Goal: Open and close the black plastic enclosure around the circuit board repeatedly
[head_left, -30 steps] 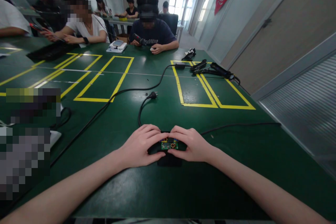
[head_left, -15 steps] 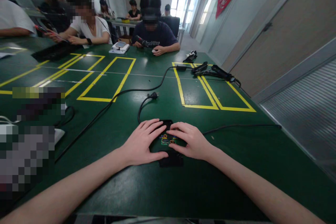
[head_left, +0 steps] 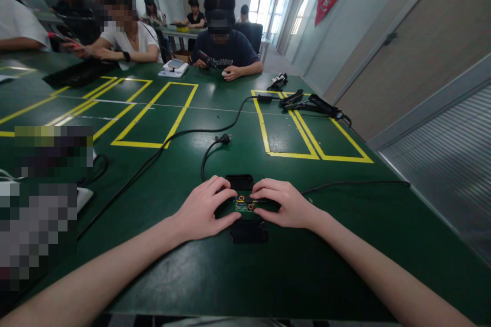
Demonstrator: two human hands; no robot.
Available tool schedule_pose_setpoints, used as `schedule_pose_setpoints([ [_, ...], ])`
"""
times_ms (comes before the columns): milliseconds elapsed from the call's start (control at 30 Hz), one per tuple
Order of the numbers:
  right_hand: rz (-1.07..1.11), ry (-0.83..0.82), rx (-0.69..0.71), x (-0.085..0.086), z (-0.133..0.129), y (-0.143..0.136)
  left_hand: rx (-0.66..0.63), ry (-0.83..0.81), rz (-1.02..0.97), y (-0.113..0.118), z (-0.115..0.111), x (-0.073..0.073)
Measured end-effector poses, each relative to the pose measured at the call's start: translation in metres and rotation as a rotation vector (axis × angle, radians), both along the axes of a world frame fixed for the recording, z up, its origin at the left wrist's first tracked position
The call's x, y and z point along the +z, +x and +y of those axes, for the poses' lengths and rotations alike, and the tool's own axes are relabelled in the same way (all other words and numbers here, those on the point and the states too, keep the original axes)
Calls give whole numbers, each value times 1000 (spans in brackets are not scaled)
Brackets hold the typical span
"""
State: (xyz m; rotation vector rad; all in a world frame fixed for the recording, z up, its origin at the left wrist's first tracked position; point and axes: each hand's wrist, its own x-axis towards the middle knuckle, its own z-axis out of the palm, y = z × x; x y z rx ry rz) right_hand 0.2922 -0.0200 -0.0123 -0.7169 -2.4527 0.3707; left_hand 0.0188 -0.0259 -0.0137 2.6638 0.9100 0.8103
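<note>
A small green circuit board [head_left: 241, 207] with copper-wound coils lies on the table between my hands. My left hand [head_left: 209, 208] holds its left end, with fingers at the far edge and thumb at the near edge. At the right end, my right hand [head_left: 282, 203] grips the board between fingertips and thumb. One black plastic case half [head_left: 239, 182] lies just beyond the board. The other black case half [head_left: 249, 232] is on the near side, below my thumbs. A black cord with a plug [head_left: 224, 139] runs behind my left hand.
A long black cable [head_left: 192, 132] crosses the green table [head_left: 245, 278]. Another cord [head_left: 356, 183] stretches right. Black tools [head_left: 314, 104] lie at the far right, near yellow tape outlines. Blurred items [head_left: 38, 230] stand at left. Several people work across the table.
My left fingers have drawn back from the far case half and closed in on the board's left end. My right fingertips have shifted slightly right, to the board's right end.
</note>
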Motion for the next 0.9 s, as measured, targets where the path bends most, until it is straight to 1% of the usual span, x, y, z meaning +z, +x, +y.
schedule_pose_setpoints([
  [100,-13,-38,-20,0,2,5,23,-13,-6,-1,1,-1],
  [233,-46,-11,-20,-5,6,8,35,-24,5,-3,4,-2],
  [333,-18,7,-26,-6,6,8,18,-12,5,-4,7,-1],
  [467,89,49,-53,2,-1,7,3,69,5,-8,9,5],
  [567,151,41,-24,10,-10,4,-80,117,-16,-11,6,9],
  [633,141,-8,21,14,-16,3,-166,115,-28,-12,2,10],
  [700,99,-87,60,15,-19,1,-223,81,-24,-11,-1,10],
  [833,34,-255,82,12,-19,1,-256,-42,17,-10,-2,7],
  [900,9,-297,66,9,-17,1,-247,-90,49,-10,-1,6],
])
